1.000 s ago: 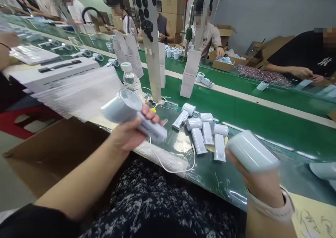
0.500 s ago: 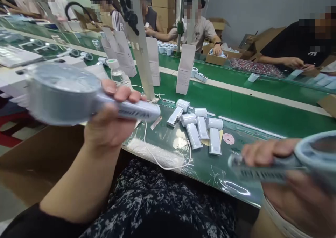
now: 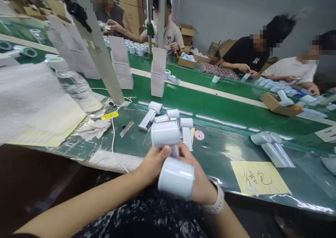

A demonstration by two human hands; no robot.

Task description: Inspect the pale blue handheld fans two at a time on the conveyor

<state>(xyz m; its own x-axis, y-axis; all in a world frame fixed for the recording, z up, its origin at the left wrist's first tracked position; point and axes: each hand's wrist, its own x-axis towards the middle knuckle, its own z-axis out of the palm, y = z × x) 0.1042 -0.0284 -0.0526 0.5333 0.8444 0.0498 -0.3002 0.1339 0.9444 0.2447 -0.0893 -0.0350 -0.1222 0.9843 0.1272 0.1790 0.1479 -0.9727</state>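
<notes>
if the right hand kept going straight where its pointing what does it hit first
The right hand would likely meet the handle of the upper white handheld device first; depth is unclear, and they may already touch.

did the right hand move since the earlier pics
Yes, leftward: it was right of the white handheld fans, beside the yellow note; now the right hand is in front of those fans, well left of the note.

Handheld fans [image 3: 166,134] pale blue-white, glossy. Conveyor table [image 3: 225,124] green, cream stripe along it. Note [image 3: 258,178] pale yellow, dark handwriting. Sticker [image 3: 199,135] pink, round. Skirt [image 3: 126,213] black, white floral print. Wristband [image 3: 214,200] off-white. Co-worker's T-shirt [image 3: 243,54] black, white logo. Cardboard boxes [image 3: 187,62] tan.
</notes>
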